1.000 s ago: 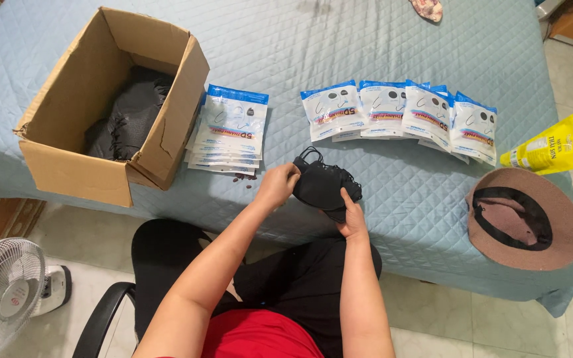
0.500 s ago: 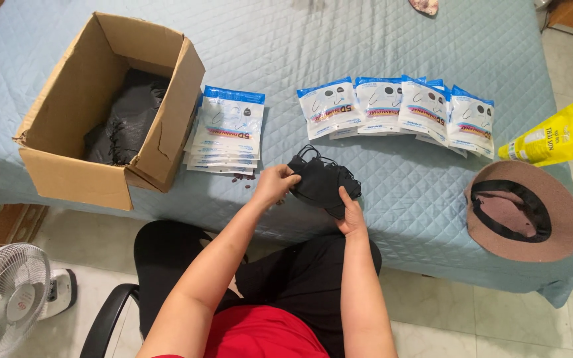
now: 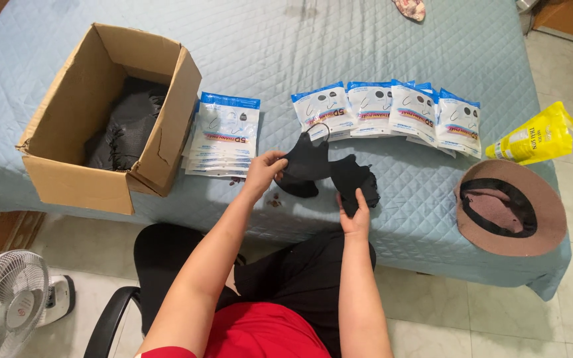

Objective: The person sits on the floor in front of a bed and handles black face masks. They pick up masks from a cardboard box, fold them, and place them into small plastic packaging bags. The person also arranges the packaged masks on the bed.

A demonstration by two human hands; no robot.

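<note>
Mid-frame on the bed (image 3: 392,40), my left hand (image 3: 264,171) and right hand (image 3: 356,215) pinch light, limp black masks (image 3: 326,174), best held by an edge.

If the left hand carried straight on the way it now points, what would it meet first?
The left hand points up and right across the bed and already grips a black mask. Beyond that, the first thing in line looks like the row of white-and-blue packets, probably the leftmost one; depth is hard to judge.
</note>
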